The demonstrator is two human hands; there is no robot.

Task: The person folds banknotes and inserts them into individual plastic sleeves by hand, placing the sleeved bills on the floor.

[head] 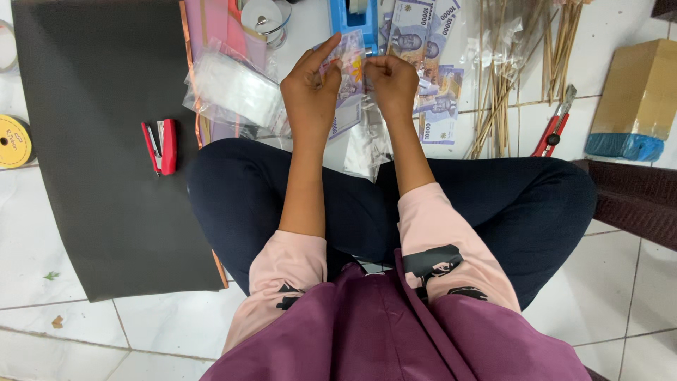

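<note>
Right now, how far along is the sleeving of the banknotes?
Done: nothing finished shows clearly. In hand: the left hand and right hand pinch one banknote with a clear plastic sleeve hanging below. Left: loose banknotes lie on the floor; a pack of clear sleeves, bamboo sticks and red stapler lie untouched.

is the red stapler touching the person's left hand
Apart. The head view shows the red stapler lying on the black sheet, with a stack of clear bags between it and the left hand.

Glossy white tile floor; matt black sheet; shiny red plastic stapler; clear crinkly plastic bags; paper banknotes; thin wooden sticks; matt brown cardboard box.
</note>
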